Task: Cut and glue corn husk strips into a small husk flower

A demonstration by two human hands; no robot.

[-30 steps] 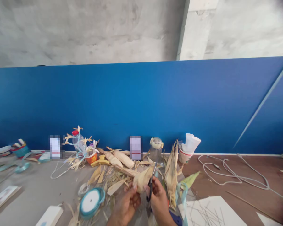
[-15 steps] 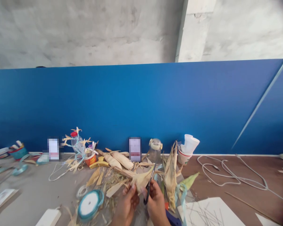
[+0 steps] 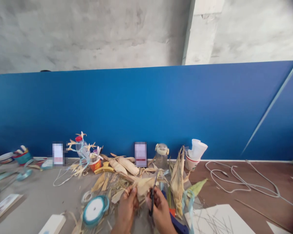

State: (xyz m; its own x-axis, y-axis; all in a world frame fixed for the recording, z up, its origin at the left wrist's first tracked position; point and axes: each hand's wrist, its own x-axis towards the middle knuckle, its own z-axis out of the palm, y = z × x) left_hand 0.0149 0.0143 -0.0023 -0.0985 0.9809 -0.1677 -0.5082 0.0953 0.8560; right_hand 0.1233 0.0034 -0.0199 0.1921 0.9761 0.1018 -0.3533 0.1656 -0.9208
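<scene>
My left hand [image 3: 128, 203] pinches the left side of a pale dried corn husk [image 3: 144, 186] between thumb and fingers. My right hand [image 3: 160, 209] is closed around black-handled scissors [image 3: 151, 200], their blades pointing up and away at the right side of the husk. Whether the blades are parted is hard to tell. Beneath the hands lie husk scraps [image 3: 120, 190]. A tall bundle of dried husk [image 3: 177, 182] stands just right of my right hand, and a roll of blue ribbon [image 3: 94, 210] lies left of my left hand.
Whole husked cobs [image 3: 128, 165], a phone [image 3: 140, 154], a clear jar [image 3: 161, 157] and a paper cup [image 3: 191, 162] line the blue partition [image 3: 146, 107]. White paper with thin sticks [image 3: 215, 219] lies right, near a white cable [image 3: 249, 185]. A ribbon-wrapped bottle [image 3: 81, 149] stands left.
My left hand has moved a little left, away from the right hand. The husk between the hands now looks spread wider and sits flatter. The view has shifted slightly.
</scene>
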